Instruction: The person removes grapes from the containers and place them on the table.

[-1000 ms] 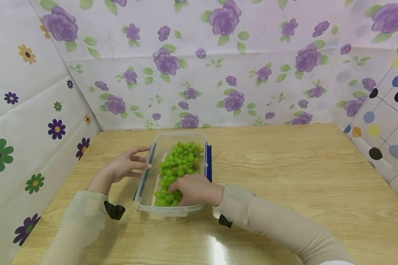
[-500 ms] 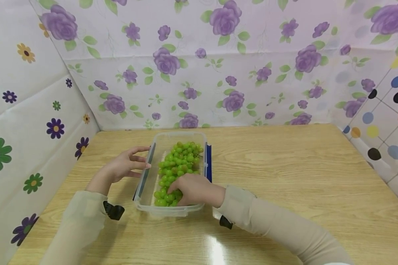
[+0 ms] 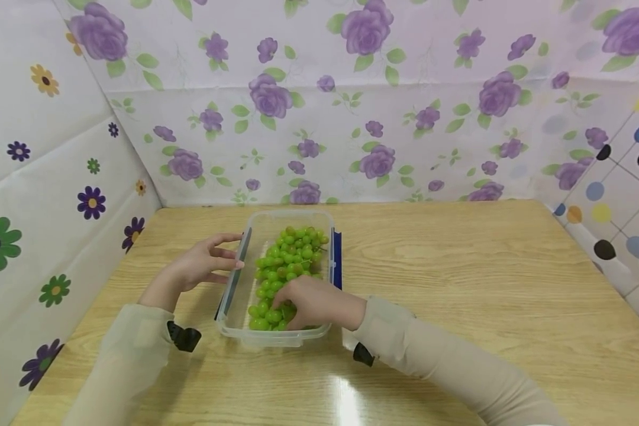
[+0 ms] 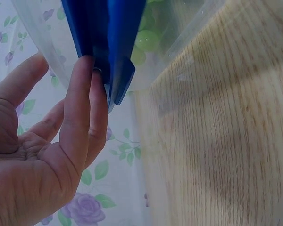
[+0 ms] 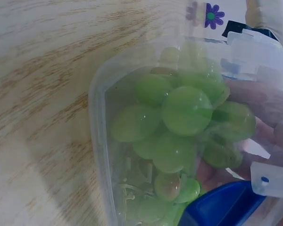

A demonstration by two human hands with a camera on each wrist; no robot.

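A clear plastic food container (image 3: 293,214) stands without a lid on the table, its blue side latches (image 3: 338,260) hanging down. A bunch of green grapes (image 3: 290,254) lies inside, toward the right. My right hand (image 3: 319,300) reaches over the near right rim and grips the near end of the bunch, thumb and fingers curled about it. Through the container wall the right wrist view shows several grapes (image 5: 186,110) beside my fingers. My left hand (image 3: 202,263) touches the left side, its relaxed fingers spread. In the left wrist view, fingertips rest at the blue latch (image 4: 104,28).
The wooden table (image 3: 447,266) extends to the right of the container. A flowered cloth (image 3: 319,118) hangs behind it, with patterned sheets at the left (image 3: 58,177) and right (image 3: 617,195). Black cameras (image 3: 183,337) sit on both wrists.
My right hand has shifted very slightly to the right at the near end of the grapes. The left hand and the container hold their place; the head view has tilted a little.
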